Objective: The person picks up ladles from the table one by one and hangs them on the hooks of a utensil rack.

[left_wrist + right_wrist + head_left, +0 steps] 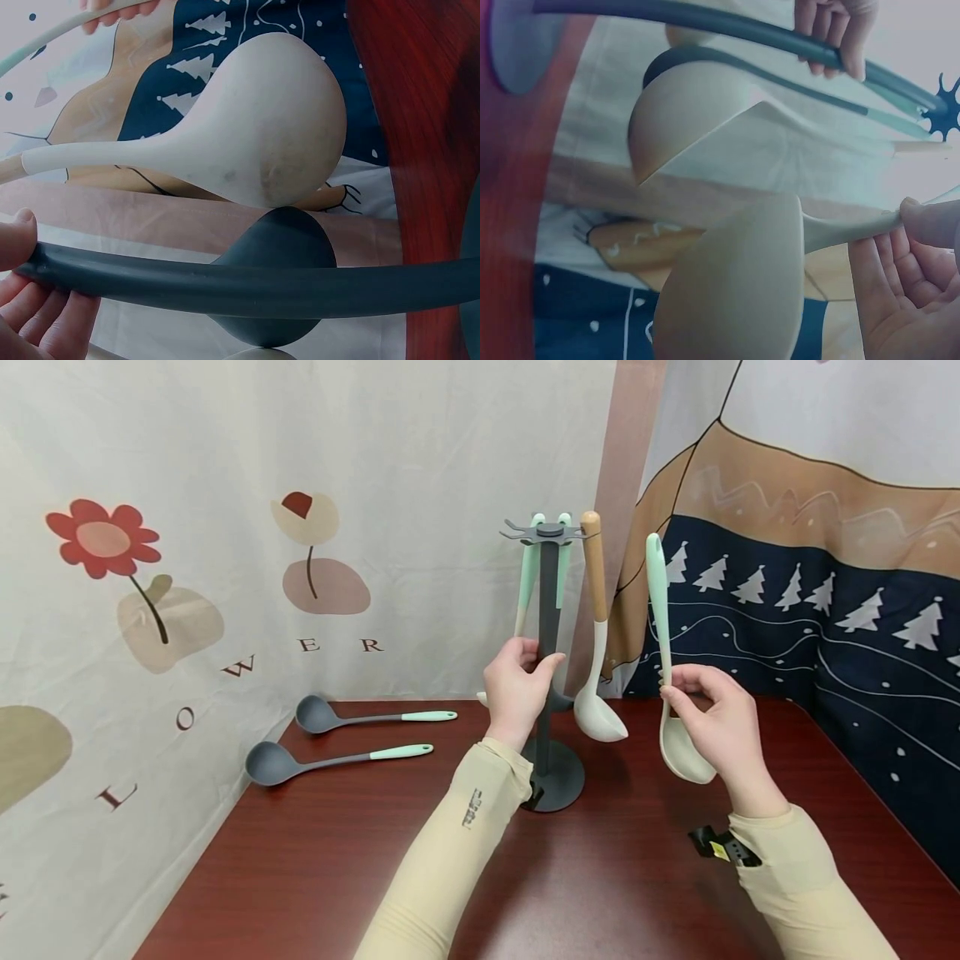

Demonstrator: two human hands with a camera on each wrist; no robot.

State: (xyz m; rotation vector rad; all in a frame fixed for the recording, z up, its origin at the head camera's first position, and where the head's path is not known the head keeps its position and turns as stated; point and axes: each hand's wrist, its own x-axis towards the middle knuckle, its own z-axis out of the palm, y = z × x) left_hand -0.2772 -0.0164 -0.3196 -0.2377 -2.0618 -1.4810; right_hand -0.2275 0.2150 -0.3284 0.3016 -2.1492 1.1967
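Head view: left hand [516,692] grips the rack post [550,643] near the bench's [360,860] rear edge; right hand [716,718] pinches an upright cream ladle [663,635] just right of the rack.
Left wrist view: fingers [34,315] wrap the post [225,281].
Right wrist view: fingertips [930,221] pinch the ladle's [742,285] handle.

Both arms are covered in long, close-fitting sleeves of pale cream-yellow fabric, running right down to the wrists, where the cuffs sit snug. On the left sleeve [450,852] there's a small dark printed marking along the forearm, too small to read from here. The right sleeve [795,877] carries a little black clip-like mount at the wrist with a speck of yellow on it, strapped over the fabric. Something dark also peeks from under the left cuff. The left hand [517,693] and the right hand [716,718] are bare, no gloves, with no rings visible; nails short and plain.
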